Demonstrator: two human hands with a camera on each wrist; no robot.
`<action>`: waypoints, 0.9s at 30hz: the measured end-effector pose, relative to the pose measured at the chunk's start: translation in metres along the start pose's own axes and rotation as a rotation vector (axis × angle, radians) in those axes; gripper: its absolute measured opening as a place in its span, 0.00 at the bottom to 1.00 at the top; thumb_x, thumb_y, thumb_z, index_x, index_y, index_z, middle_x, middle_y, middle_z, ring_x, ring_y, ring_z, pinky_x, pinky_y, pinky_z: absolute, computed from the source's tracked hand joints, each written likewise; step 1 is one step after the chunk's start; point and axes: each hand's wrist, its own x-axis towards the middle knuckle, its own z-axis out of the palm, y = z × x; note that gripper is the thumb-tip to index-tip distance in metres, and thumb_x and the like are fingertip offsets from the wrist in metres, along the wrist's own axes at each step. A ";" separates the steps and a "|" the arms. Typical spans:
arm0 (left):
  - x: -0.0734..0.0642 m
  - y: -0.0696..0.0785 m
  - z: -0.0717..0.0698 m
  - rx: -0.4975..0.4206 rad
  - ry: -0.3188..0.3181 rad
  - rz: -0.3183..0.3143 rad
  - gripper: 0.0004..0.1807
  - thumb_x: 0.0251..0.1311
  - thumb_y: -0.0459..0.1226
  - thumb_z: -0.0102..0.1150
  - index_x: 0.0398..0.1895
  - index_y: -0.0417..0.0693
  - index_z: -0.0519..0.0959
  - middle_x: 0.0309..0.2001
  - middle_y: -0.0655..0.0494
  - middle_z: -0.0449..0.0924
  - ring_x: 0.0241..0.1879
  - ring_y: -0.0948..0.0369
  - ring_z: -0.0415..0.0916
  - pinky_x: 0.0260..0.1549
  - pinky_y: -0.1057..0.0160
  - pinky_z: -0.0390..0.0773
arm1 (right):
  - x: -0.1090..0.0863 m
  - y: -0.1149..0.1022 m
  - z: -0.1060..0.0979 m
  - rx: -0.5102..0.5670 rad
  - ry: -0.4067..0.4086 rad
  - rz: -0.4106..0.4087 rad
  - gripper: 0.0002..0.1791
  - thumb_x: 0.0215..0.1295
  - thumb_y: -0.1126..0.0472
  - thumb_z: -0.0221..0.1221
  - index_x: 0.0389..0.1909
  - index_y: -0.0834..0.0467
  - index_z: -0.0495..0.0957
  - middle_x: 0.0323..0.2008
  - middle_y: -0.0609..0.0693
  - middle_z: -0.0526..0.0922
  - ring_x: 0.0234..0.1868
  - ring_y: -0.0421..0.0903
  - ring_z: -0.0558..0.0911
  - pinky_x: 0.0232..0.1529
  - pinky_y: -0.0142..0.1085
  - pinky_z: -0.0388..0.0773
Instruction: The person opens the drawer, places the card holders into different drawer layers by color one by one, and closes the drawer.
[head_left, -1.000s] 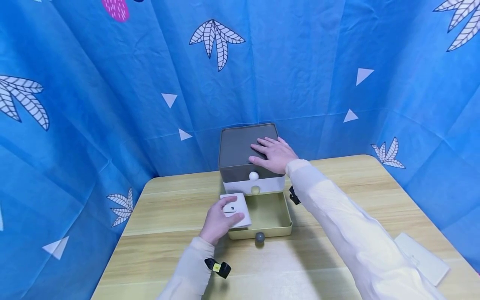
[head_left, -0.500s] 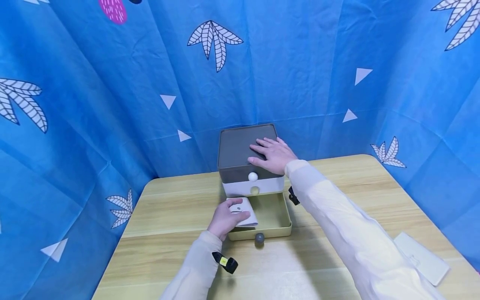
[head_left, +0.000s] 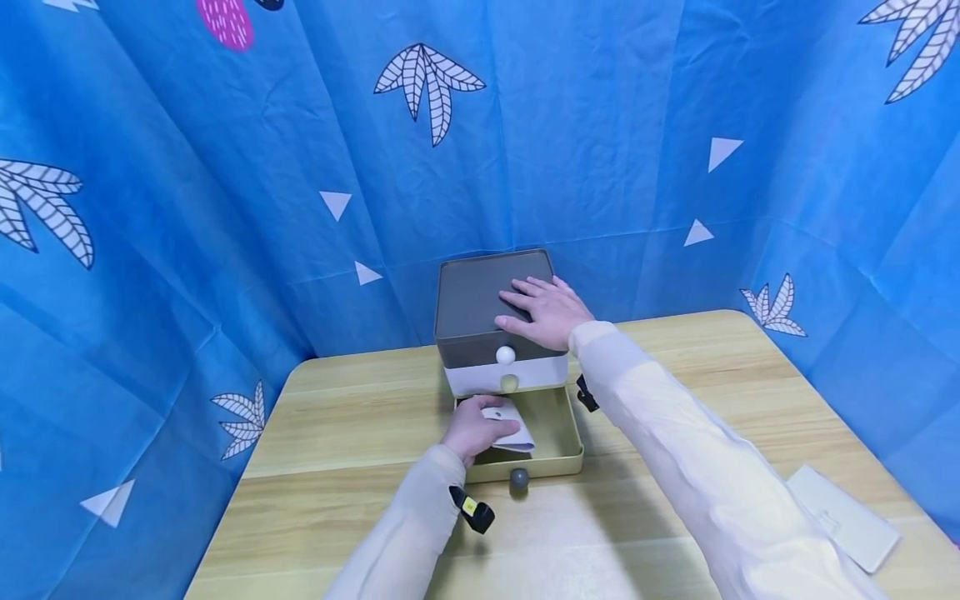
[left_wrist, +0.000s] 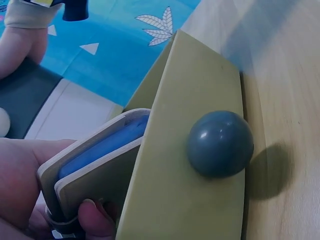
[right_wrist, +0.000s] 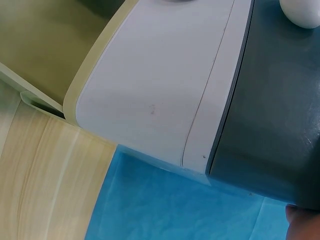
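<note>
A small stacked drawer unit (head_left: pixel 476 292) with a dark grey top tier, a white middle and a yellow-green bottom stands at the back. Its bottom drawer (head_left: pixel 555 425) is pulled out, a grey round knob (left_wrist: pixel 220 144) on its front. My left hand (head_left: pixel 478 429) grips a white folded wallet (head_left: pixel 513 429) with a snap strap, lowered inside the drawer's left part. From the left wrist, blue lining (left_wrist: pixel 105 150) shows between the wallet's flaps, partly hidden behind the drawer front. My right hand (head_left: pixel 547 312) rests on the unit's top, fingers spread; at that wrist only a fingertip (right_wrist: pixel 302 225) shows.
A flat white rectangular object (head_left: pixel 843 517) lies on the wooden table (head_left: pixel 322 500) at the right, near my right sleeve (head_left: pixel 697 450). Behind the table hangs a blue curtain (head_left: pixel 585 150) with leaf prints, close to the unit's back.
My left hand has moved right with the wallet, from over the drawer's left edge further into the drawer. My right hand has stayed on the unit's top.
</note>
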 end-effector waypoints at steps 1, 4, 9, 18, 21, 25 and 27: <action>0.001 0.001 0.002 -0.002 -0.004 0.002 0.27 0.47 0.37 0.74 0.53 0.41 0.79 0.48 0.47 0.78 0.41 0.55 0.75 0.42 0.61 0.74 | 0.000 0.000 0.000 0.000 0.001 -0.001 0.43 0.61 0.21 0.31 0.73 0.38 0.57 0.74 0.44 0.55 0.75 0.46 0.48 0.72 0.49 0.36; 0.005 0.002 0.007 -0.002 -0.016 0.002 0.26 0.45 0.36 0.74 0.51 0.40 0.79 0.43 0.49 0.78 0.37 0.56 0.75 0.39 0.63 0.74 | 0.000 0.001 0.000 0.002 -0.004 -0.001 0.43 0.62 0.22 0.31 0.73 0.38 0.57 0.74 0.44 0.54 0.75 0.46 0.48 0.72 0.49 0.36; 0.011 0.002 0.015 0.005 -0.043 -0.023 0.25 0.45 0.37 0.75 0.50 0.42 0.80 0.40 0.51 0.78 0.35 0.57 0.76 0.38 0.63 0.75 | 0.001 0.001 0.000 0.000 -0.008 -0.001 0.43 0.61 0.21 0.30 0.73 0.38 0.56 0.74 0.44 0.54 0.75 0.46 0.48 0.72 0.49 0.35; 0.023 0.002 0.021 0.005 -0.047 -0.007 0.26 0.44 0.37 0.75 0.49 0.41 0.80 0.44 0.49 0.78 0.41 0.55 0.74 0.44 0.61 0.73 | 0.002 0.002 0.001 0.005 0.001 0.000 0.43 0.61 0.21 0.30 0.73 0.38 0.57 0.74 0.44 0.54 0.75 0.46 0.48 0.72 0.48 0.34; 0.025 0.000 0.025 0.011 -0.066 0.028 0.29 0.43 0.35 0.74 0.52 0.40 0.79 0.49 0.47 0.78 0.45 0.54 0.74 0.46 0.59 0.74 | 0.002 0.003 0.001 0.006 0.001 -0.003 0.43 0.61 0.21 0.30 0.73 0.38 0.57 0.74 0.44 0.54 0.75 0.46 0.48 0.72 0.48 0.34; 0.026 -0.005 0.031 0.070 -0.084 0.080 0.32 0.44 0.33 0.73 0.58 0.40 0.76 0.57 0.47 0.75 0.54 0.53 0.72 0.53 0.56 0.73 | 0.002 0.003 0.001 0.007 0.002 -0.007 0.43 0.61 0.21 0.31 0.73 0.38 0.57 0.74 0.44 0.54 0.75 0.46 0.48 0.72 0.48 0.34; 0.027 -0.006 0.033 0.103 -0.079 0.095 0.33 0.44 0.33 0.73 0.59 0.41 0.76 0.58 0.47 0.75 0.57 0.52 0.70 0.55 0.54 0.71 | 0.002 0.002 0.001 0.007 0.003 -0.006 0.43 0.61 0.21 0.31 0.73 0.38 0.57 0.74 0.44 0.54 0.75 0.46 0.48 0.72 0.48 0.35</action>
